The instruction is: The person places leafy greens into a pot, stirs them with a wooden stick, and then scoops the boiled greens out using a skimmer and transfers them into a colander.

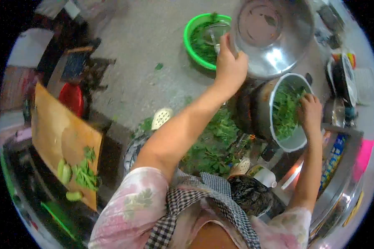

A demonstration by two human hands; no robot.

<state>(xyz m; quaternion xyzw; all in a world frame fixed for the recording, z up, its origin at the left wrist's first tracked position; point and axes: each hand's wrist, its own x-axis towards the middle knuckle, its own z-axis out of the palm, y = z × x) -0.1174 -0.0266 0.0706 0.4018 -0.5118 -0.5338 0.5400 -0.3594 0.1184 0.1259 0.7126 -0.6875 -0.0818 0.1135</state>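
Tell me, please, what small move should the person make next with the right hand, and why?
Probably the right hand should press the leafy greens further down into the pot: its fingers are already at them inside the rim, while the left hand holds the metal basin tilted beside the pot.

You are in a kitchen: a pot (262,108) of greens (285,114), a cutting board (56,128) with leaves (85,176) along its right edge.
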